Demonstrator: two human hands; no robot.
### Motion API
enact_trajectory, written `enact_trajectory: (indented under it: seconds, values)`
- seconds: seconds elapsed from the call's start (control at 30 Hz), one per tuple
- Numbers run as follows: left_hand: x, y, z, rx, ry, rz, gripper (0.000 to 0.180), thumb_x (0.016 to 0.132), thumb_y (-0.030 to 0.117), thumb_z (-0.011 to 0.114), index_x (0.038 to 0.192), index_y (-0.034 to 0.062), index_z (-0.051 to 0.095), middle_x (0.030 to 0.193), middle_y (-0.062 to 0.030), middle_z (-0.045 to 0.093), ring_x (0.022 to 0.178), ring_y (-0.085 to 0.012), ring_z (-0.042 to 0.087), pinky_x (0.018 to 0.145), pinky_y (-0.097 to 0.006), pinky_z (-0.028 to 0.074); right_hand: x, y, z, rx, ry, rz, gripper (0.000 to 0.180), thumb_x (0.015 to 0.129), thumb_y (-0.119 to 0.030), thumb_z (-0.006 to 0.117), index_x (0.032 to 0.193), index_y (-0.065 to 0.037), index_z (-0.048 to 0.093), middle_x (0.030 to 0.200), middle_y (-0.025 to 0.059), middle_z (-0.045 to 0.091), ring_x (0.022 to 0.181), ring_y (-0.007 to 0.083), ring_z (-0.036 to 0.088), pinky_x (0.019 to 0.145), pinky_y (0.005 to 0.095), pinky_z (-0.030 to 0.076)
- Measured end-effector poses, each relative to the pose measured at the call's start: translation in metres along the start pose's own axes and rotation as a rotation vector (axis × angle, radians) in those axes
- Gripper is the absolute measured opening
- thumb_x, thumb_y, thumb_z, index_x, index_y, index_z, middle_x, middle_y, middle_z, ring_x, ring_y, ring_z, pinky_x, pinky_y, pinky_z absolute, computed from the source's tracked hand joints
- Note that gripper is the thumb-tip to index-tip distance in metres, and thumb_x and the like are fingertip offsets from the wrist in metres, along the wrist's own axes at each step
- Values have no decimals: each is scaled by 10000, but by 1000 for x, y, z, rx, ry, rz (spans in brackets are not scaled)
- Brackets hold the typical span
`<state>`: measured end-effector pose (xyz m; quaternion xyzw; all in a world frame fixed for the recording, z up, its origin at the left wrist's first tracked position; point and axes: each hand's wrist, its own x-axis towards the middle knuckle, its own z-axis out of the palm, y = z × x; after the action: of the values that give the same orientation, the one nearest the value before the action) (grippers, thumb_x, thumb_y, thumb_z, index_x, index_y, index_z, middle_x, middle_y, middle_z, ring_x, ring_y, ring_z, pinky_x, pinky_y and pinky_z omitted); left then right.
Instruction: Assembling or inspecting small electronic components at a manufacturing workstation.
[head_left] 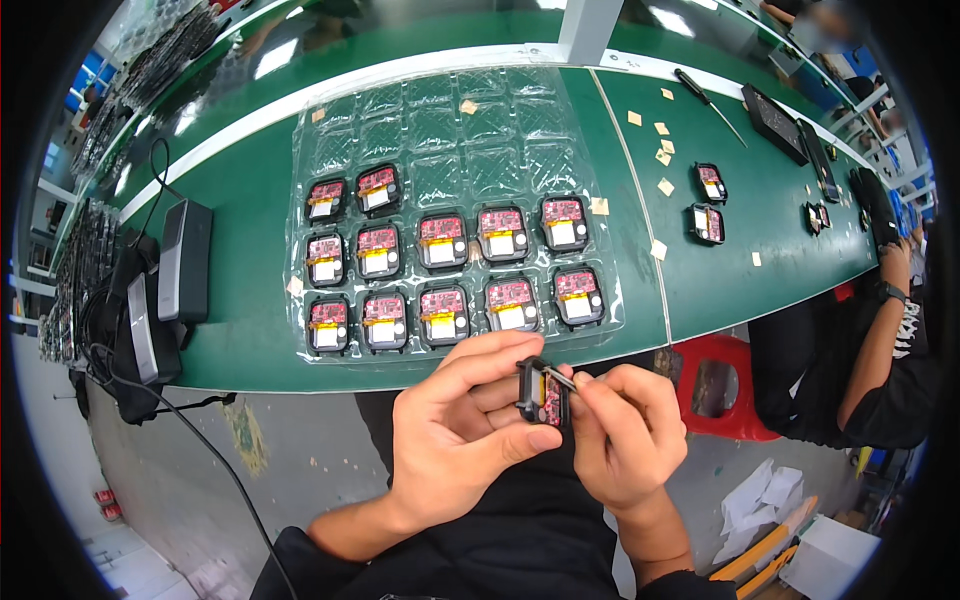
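My left hand [470, 405] is closed round the edges of a small black square device housing [541, 393] with a red circuit board inside, held tilted in front of the table edge. My right hand [630, 430] pinches a thin metal tool [562, 379], perhaps tweezers, its tip at the upper part of the housing. The tool's far end is hidden by my fingers. Just beyond my hands lies a clear plastic tray [440, 130], with several similar housings [442, 240] in its nearer rows, each showing a red board, yellow tape and a white part.
Right of the tray lie two more housings [708, 224], small beige squares [665, 187], a screwdriver [708, 105] and a long black case [775, 123]. Grey boxes [187, 260] with cables stand at left. A co-worker's arm [880, 340] and a red stool [715, 390] are at right.
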<state>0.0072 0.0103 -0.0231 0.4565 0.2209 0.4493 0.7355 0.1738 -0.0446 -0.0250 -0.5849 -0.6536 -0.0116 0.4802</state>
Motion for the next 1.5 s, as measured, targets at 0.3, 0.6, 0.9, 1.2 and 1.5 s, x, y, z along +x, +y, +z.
enact_trajectory:
  seconds: [0.3,0.6,0.9,1.2,1.5]
  values:
    - [19,34,-14,215,-18,146,580,761,-145,828,1273,-70,564,1307,-177,569,1213,-284,639,1040,-428,564,26,49,-28,-157,85,201,207,878,31,705,1081,26,669,1001,154,626,720,244,603,603,315,482]
    - [102,57,-35,1343,267,483,252,766,-19,820,924,2,625,993,-121,648,910,-312,658,765,-390,527,53,77,-18,-623,28,451,320,948,-302,727,1147,-54,694,1198,105,602,839,302,722,677,420,548]
    - [110,44,-44,1593,188,336,241,892,206,759,1029,9,735,1078,-132,694,1032,-343,663,904,-444,515,48,81,-17,-584,69,408,246,928,-232,732,1112,-72,700,1189,97,606,818,292,731,650,419,550]
    - [102,49,-44,1835,68,341,362,935,196,710,1250,15,703,1307,-151,679,1321,-419,550,1114,-513,410,50,75,-17,-605,85,438,260,882,-208,778,1087,-79,683,1248,118,644,807,318,709,667,422,544]
    - [62,47,-1,1090,-92,492,408,812,2,795,1209,7,697,1272,-187,662,1146,-359,667,968,-427,537,39,70,-28,191,194,369,353,760,-11,839,1007,-8,587,1228,139,711,479,-7,289,445,190,253]
